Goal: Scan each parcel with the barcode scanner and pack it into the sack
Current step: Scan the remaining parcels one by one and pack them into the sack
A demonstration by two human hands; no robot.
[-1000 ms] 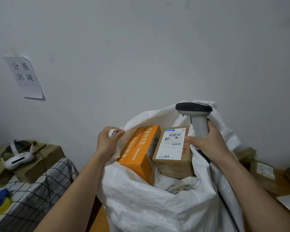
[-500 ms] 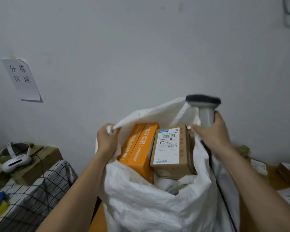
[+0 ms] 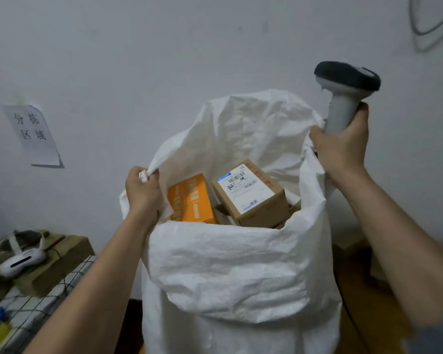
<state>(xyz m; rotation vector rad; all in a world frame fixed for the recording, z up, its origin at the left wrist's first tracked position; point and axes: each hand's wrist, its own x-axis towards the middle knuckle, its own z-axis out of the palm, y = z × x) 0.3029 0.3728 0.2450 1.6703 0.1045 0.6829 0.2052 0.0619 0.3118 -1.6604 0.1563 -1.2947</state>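
Against the pale wall stands the white woven sack [image 3: 241, 272], the biggest thing before me, with its mouth held wide open and its top edge raised high at the back. Inside the sack, below the rim, lie two parcels side by side and touching: a brown cardboard box [image 3: 256, 198] on the right, tilted, with a white shipping label facing up, and an orange box [image 3: 191, 200] on the left, also tilted. More cardboard shows under them, but I cannot tell what it is.

To the left, on a low surface with a checked cloth [image 3: 33, 300], rest flat cardboard packs [image 3: 54, 261], and on them a white headset [image 3: 19, 259] with a strap. On the wall above hangs a paper sign [image 3: 33, 135] with four characters.

My left hand [image 3: 142, 192] grips the left edge of the sack, the fingers curled tight around a bunch of the fabric. My right hand [image 3: 343, 146] is raised beside the right edge of the sack, and its fingers are wrapped around the grey handle of the barcode scanner [image 3: 343, 95], whose dark head points to the left, above the sack.
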